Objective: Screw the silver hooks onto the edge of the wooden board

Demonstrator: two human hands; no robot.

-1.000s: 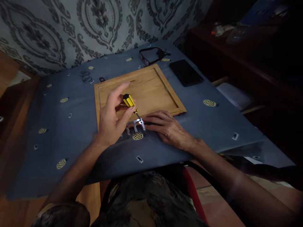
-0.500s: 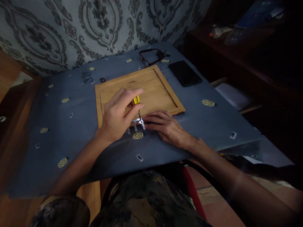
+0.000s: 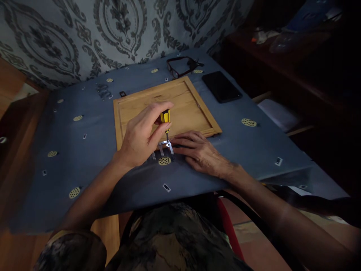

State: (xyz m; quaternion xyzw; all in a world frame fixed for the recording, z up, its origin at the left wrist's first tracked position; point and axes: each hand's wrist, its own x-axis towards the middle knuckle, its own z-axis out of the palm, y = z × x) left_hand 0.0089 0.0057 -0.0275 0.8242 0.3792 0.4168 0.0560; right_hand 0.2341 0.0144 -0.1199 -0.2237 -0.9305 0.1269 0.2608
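Note:
My left hand (image 3: 142, 137) grips a yellow and black screwdriver (image 3: 167, 117) between thumb and fingers. The screwdriver stands nearly upright, its tip on a shiny metal bracket with prongs (image 3: 171, 148) at the near edge of a framed wooden panel (image 3: 187, 107). My right hand (image 3: 199, 152) lies with its fingers stretched out beside the bracket, fingertips at its right side, the hand partly over the panel's near edge. Part of the bracket and the panel's left side are hidden by my left hand.
Behind the panel lie eyeglasses (image 3: 182, 67), with a black phone (image 3: 222, 87) to the right. A small dark piece (image 3: 122, 94) sits by the panel's far left corner, and small thin items (image 3: 103, 91) lie further left. A patterned cloth (image 3: 121, 28) rises behind the table.
The screwdriver has become more upright, and more of its handle shows as my left fingers have shifted on it. My right hand stays in place.

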